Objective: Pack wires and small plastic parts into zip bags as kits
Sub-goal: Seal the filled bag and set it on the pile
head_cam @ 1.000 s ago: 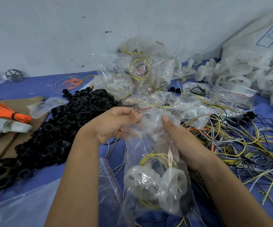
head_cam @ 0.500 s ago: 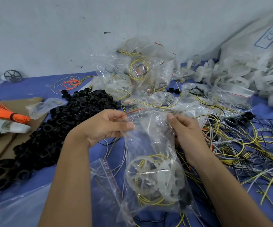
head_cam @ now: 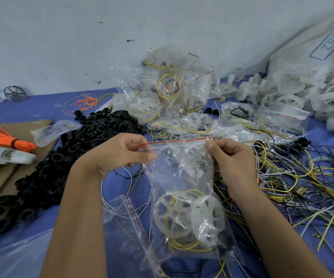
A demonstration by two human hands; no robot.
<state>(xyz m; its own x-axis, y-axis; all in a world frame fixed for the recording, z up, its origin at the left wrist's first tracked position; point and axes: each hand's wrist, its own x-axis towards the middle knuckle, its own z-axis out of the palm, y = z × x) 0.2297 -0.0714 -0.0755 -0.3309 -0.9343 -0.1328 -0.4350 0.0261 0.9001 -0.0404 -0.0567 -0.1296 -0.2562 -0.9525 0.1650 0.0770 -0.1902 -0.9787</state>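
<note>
A clear zip bag (head_cam: 182,177) with a red strip along its top hangs between both hands. My left hand (head_cam: 120,153) pinches the bag's top left corner. The top right corner is pinched by my right hand (head_cam: 232,159). Two white spoked plastic wheels (head_cam: 190,215), yellow wire and small black parts lie at the bag's bottom. The red strip runs nearly straight from one hand to the other.
A heap of black plastic rings (head_cam: 71,153) lies left. Filled zip bags (head_cam: 168,93) pile at the back. Loose yellow, black and white wires (head_cam: 302,181) spread right. White wheels spill from a sack (head_cam: 312,87). Empty zip bags (head_cam: 128,223) lie below; orange wire bundle (head_cam: 3,137) far left.
Both hands have moved apart along the bag's top, pulling the red strip flat and straight. The bag's contents have settled lower.
</note>
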